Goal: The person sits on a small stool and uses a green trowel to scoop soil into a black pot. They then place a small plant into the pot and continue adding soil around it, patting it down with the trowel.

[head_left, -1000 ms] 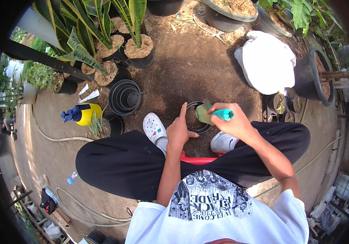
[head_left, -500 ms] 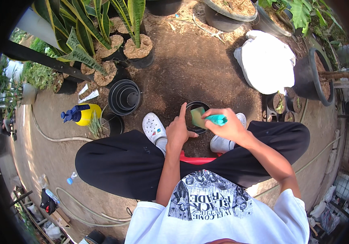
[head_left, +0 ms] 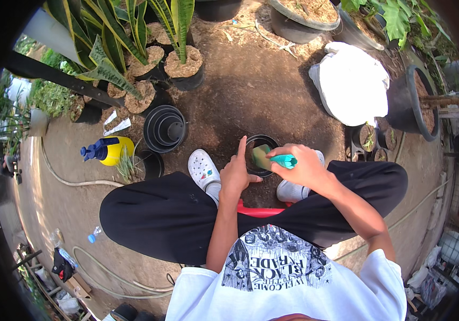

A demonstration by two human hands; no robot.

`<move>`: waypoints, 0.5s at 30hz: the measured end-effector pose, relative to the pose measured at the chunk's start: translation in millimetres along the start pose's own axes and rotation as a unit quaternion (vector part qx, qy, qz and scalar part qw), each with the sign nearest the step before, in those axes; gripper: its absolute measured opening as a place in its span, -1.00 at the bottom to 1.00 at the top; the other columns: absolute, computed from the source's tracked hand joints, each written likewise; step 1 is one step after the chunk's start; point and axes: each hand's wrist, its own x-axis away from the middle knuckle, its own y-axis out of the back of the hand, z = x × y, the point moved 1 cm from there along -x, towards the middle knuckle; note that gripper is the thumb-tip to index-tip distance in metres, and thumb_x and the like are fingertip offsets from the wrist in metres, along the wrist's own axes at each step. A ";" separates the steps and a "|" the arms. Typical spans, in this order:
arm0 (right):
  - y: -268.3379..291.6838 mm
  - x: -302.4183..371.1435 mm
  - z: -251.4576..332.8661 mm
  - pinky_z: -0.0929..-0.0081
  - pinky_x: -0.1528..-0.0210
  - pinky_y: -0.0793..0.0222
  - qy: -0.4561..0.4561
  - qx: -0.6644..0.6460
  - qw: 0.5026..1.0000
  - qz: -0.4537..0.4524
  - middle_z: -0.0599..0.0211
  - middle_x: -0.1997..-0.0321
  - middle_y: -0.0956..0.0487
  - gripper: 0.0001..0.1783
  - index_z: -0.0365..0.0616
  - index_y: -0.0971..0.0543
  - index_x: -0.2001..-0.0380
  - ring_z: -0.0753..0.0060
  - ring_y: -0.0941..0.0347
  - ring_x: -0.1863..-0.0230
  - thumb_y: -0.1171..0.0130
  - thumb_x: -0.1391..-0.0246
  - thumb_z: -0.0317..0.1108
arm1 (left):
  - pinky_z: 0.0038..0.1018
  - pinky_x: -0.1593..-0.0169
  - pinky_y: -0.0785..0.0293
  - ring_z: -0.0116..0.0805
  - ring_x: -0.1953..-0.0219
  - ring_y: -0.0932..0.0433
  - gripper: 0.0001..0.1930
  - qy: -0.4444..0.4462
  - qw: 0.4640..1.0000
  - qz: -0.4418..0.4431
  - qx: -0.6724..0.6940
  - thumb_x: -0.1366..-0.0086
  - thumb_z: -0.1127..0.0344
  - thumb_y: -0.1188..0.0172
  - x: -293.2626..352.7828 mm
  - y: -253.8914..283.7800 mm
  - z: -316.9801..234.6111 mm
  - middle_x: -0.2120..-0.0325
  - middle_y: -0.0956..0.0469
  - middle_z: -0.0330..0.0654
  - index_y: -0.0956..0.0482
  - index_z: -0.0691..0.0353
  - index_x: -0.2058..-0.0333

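Note:
Between my feet stands a small black plant pot (head_left: 268, 139). My left hand (head_left: 235, 174) cups its left side, with the index finger stretched along the rim and the thumb spread across the near side. In my right hand (head_left: 305, 167) is a hand trowel (head_left: 284, 161) with a teal handle, the fingers closed round the grip. The trowel's greenish-yellow blade (head_left: 260, 156) reaches down into the pot's mouth. What lies at the bottom of the pot is dark and hard to make out.
Nested black pots (head_left: 165, 128) and a yellow spray bottle (head_left: 113, 151) are at left. Potted snake plants (head_left: 184, 64) stand at the far left, a white sack (head_left: 350, 83) at the far right. A hose (head_left: 74, 183) crosses the ground.
The trowel blade has tilted slightly and sits a little lower in the pot. My left hand keeps its place against the pot.

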 end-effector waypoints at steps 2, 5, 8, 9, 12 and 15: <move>13.5 -2.6 0.6 0.17 0.02 -0.63 0.044 0.003 0.999 0.023 0.13 0.11 -0.77 -0.72 -0.08 -0.78 0.14 0.00 -0.73 0.11 -0.38 -0.05 -0.32 | 0.08 -0.09 -0.59 0.15 -0.15 -0.66 0.51 -0.002 1.000 0.000 -0.004 0.17 0.17 -0.77 -0.2 -0.5 -1.0 -0.11 -0.65 0.10 0.21 -0.35 -0.61; 37.8 -8.5 12.2 0.15 -0.04 -0.63 0.122 -0.029 0.986 0.106 0.04 -0.06 -0.72 -0.65 -0.13 -0.75 0.10 -0.07 -0.70 -0.02 -0.40 0.03 -0.51 | 0.08 -0.10 -0.59 0.14 -0.15 -0.66 0.51 0.005 1.000 0.004 -0.009 0.17 0.17 -0.77 1.8 3.4 -4.1 -0.12 -0.64 0.09 0.21 -0.35 -0.61; 36.2 -8.9 11.2 0.15 -0.04 -0.64 0.210 -0.067 0.973 0.071 0.00 -0.06 -0.72 -0.67 -0.16 -0.73 0.11 -0.13 -0.70 -0.02 -0.41 0.02 -0.52 | 0.08 -0.10 -0.59 0.15 -0.15 -0.66 0.51 0.010 1.000 0.012 -0.011 0.17 0.17 -0.77 2.3 4.6 -5.0 -0.12 -0.64 0.08 0.21 -0.35 -0.61; 31.2 -8.4 8.4 0.12 0.00 -0.62 0.217 -0.054 0.972 0.075 0.00 -0.05 -0.71 -0.69 -0.17 -0.73 0.13 -0.14 -0.69 0.01 -0.41 0.02 -0.53 | 0.08 -0.10 -0.59 0.15 -0.15 -0.66 0.51 0.012 1.000 0.014 -0.011 0.16 0.17 -0.77 2.3 5.1 -5.4 -0.12 -0.64 0.08 0.21 -0.35 -0.61; 16.6 -1.8 7.1 0.09 0.04 -0.62 0.206 -0.032 0.972 0.107 -0.01 -0.07 -0.70 -0.72 -0.19 -0.73 0.14 -0.17 -0.68 0.04 -0.41 -0.01 -0.51 | 0.09 -0.10 -0.59 0.17 -0.15 -0.66 0.51 0.017 0.999 0.014 -0.023 0.16 0.16 -0.77 2.1 6.5 -6.9 -0.12 -0.64 0.07 0.22 -0.35 -0.61; 19.6 6.3 21.2 0.09 0.01 -0.66 0.142 -0.042 0.974 0.173 -0.03 -0.16 -0.69 -0.73 -0.17 -0.73 0.09 -0.17 -0.70 0.00 -0.43 -0.13 -0.39 | 0.09 -0.10 -0.58 0.18 -0.16 -0.65 0.51 0.007 1.000 0.004 -0.030 0.16 0.14 -0.77 2.1 3.7 -6.1 -0.12 -0.64 0.08 0.22 -0.34 -0.62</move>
